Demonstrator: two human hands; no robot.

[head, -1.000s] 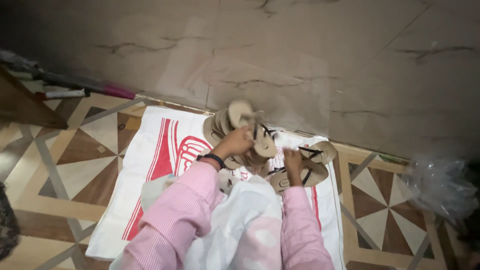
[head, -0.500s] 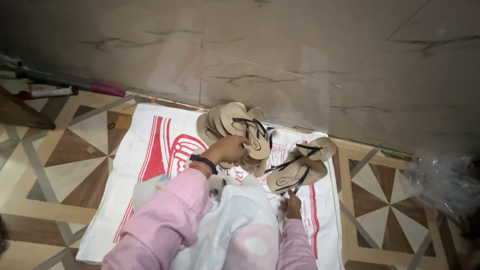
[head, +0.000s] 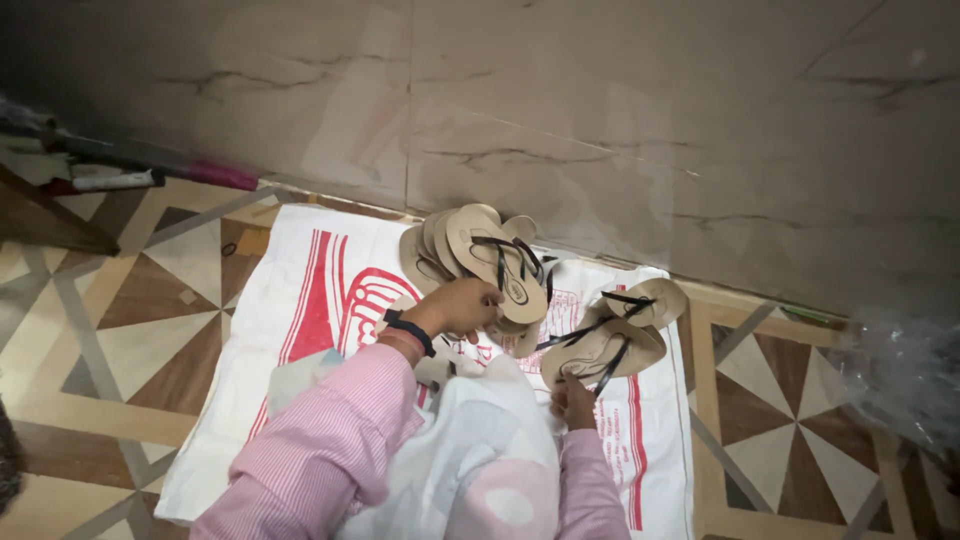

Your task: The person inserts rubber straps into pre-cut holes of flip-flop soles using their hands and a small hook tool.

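Note:
A stack of beige flat sandals with black straps (head: 480, 262) leans near the wall on a white woven sack with red print (head: 300, 300). My left hand (head: 462, 305), with a black band on its wrist, rests against the lower edge of that stack, fingers curled on a sandal. Two more beige sandals (head: 610, 335) lie to the right on the sack. My right hand (head: 575, 400) touches the heel end of the nearer one. A white cloth (head: 480, 460) covers my lap between my pink striped sleeves.
A grey marble wall (head: 600, 130) runs behind the sack. The floor has brown and cream triangle tiles (head: 140, 310). A crumpled clear plastic bag (head: 905, 375) sits at the right. A long stick with a pink end (head: 150, 165) lies by the wall at left.
My left hand has stayed at the sandal stack, which now leans further left. My right hand has dropped from the right-hand sandals' middle to their heel end. The view has shifted slightly.

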